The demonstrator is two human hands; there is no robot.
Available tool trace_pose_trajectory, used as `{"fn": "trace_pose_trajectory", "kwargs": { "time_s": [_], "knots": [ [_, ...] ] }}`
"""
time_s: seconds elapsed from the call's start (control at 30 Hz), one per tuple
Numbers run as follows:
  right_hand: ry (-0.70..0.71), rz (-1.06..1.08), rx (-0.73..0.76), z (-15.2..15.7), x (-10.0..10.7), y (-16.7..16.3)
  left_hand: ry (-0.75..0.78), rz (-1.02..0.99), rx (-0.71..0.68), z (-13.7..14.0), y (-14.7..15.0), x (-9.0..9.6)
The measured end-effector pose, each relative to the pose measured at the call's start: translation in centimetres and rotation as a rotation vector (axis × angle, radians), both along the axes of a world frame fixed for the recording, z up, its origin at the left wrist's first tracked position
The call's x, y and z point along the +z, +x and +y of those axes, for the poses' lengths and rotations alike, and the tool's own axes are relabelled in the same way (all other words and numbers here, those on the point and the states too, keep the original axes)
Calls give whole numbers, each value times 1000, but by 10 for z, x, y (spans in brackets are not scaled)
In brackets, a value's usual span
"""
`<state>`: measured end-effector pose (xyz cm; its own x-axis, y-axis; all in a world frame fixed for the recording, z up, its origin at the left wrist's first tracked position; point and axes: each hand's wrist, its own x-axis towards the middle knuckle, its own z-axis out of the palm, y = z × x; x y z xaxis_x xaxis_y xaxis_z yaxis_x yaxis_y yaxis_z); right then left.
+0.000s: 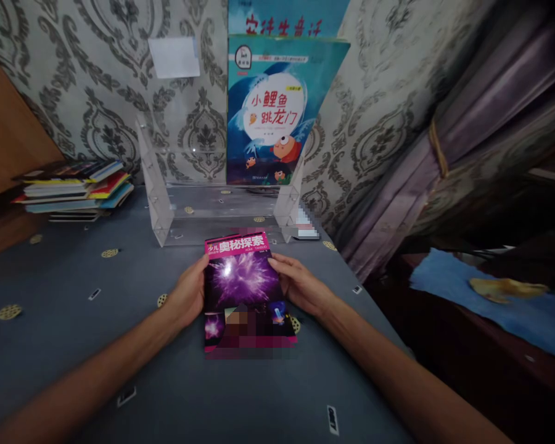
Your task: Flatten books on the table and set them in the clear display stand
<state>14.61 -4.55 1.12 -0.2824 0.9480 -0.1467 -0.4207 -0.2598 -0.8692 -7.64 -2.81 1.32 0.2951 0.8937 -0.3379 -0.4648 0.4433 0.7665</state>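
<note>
Before an acrylic bookstand, your left hand and right hand clamp the 奥秘探索 book, apparently a holding step whose next move needs even grip.

There are two teal books, one purple book, one book stack, one rack.

Single head-worn view, looking forward and down; table near, patterned wall beyond.
</note>
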Motion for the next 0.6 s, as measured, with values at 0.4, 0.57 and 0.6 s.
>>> {"fn": "trace_pose_trajectory", "kwargs": {
  "time_s": [0.4,0.57,0.6],
  "knots": [
    [51,17,101,-1,-4,6,-71,-7,0,-1,-2,8],
    [81,50,188,-3,-5,3,-112,-4,-21,-1,-4,5],
    [81,63,206,-4,-4,3,-113,2,-23,-1,-4,5]
  ]
}}
